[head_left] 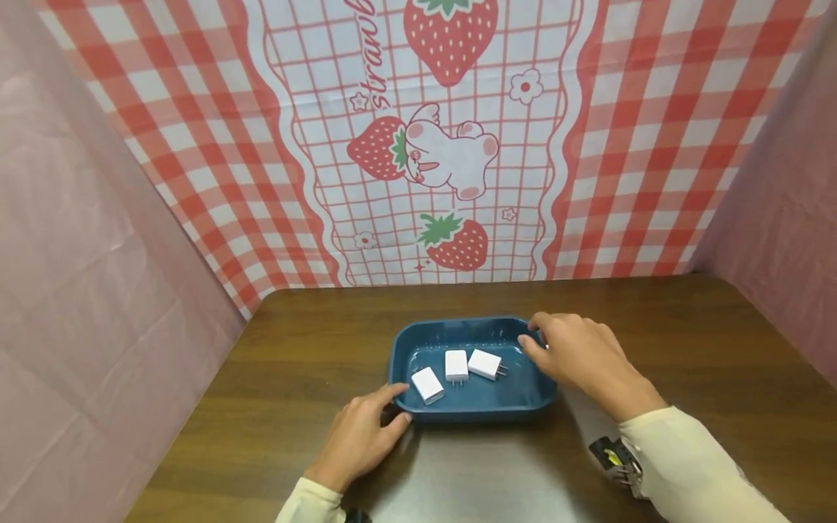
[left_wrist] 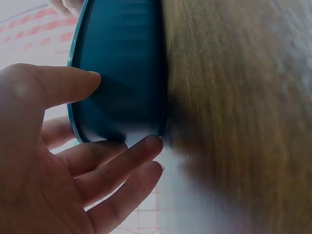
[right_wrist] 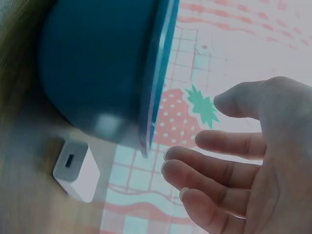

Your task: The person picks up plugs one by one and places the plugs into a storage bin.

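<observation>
A dark blue rectangular tray (head_left: pixel 484 407) with rounded corners stands on the table. Inside lie three white charger plugs: one at the left (head_left: pixel 428 385), one in the middle (head_left: pixel 456 366) and one (head_left: pixel 485 364) with its prongs pointing right. My left hand (head_left: pixel 362 436) grips the front left corner, thumb (left_wrist: pixel 80 85) on the outer wall and index finger over the rim. Beside the right end is my right hand (head_left: pixel 582 356), its fingers loosely bent and apart from the tray in the right wrist view. There another white charger plug (right_wrist: pixel 77 170) shows on the table outside the tray.
The brown wooden table (head_left: pixel 301 363) reaches back to a red-and-white checked strawberry cloth (head_left: pixel 431 254). Pink fabric (head_left: pixel 98 254) hangs at both sides. A device (head_left: pixel 617 461) is strapped at my right wrist.
</observation>
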The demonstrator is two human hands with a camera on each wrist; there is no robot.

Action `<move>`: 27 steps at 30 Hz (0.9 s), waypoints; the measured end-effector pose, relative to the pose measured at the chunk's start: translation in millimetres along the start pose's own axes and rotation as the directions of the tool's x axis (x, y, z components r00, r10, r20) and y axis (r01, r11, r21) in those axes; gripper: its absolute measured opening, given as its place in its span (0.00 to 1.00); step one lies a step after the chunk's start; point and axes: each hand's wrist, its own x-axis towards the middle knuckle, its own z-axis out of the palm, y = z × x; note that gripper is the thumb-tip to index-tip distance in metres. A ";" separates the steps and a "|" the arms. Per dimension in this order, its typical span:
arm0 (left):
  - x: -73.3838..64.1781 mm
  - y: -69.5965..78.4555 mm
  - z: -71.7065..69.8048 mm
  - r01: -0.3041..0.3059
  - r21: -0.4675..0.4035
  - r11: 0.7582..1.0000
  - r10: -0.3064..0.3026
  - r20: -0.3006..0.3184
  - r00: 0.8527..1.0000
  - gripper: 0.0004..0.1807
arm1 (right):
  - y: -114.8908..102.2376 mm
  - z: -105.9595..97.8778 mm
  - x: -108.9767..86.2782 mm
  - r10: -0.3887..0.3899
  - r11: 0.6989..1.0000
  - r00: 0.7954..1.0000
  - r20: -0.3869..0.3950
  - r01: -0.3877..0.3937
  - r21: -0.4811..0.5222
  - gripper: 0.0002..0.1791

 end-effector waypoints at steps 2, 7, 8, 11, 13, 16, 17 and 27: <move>0.9 -0.2 -0.2 0.000 -0.002 1.000 0.000 -0.004 1.000 0.21 | 2.9 -4.4 -1.6 0.009 1.000 1.000 -0.007 -0.009 -0.001 0.23; 2.1 0.0 -1.3 0.001 0.001 1.000 -0.001 -0.007 1.000 0.21 | 12.4 -11.3 -8.3 0.025 1.000 1.000 -0.007 -0.025 0.007 0.23; 2.2 0.1 -1.4 0.002 0.000 1.000 -0.002 -0.006 1.000 0.21 | 14.6 -11.9 -10.0 0.029 1.000 1.000 -0.007 -0.029 0.010 0.23; 1.7 0.6 -1.5 0.003 -0.002 1.000 -0.003 -0.002 1.000 0.21 | 20.4 -12.4 -15.5 0.052 0.999 0.999 0.004 -0.052 0.014 0.22; 1.1 0.3 -1.3 -0.002 -0.002 1.000 0.002 -0.001 1.000 0.21 | 24.2 -11.3 -19.3 0.066 0.998 0.998 0.009 -0.066 0.014 0.22; 0.5 0.3 -1.4 -0.003 -0.005 1.000 0.003 0.000 1.000 0.21 | 29.1 -10.3 -24.8 0.086 0.996 0.996 0.024 -0.086 0.013 0.21; 0.7 0.1 -1.3 -0.007 -0.007 1.000 0.007 -0.003 1.000 0.21 | 30.8 -10.4 -26.7 0.090 0.996 0.996 0.026 -0.090 0.012 0.21; 0.6 -0.2 -0.9 -0.005 -0.004 1.000 0.005 -0.005 1.000 0.22 | 50.7 -9.5 -55.4 0.113 0.993 0.989 0.094 -0.111 -0.027 0.25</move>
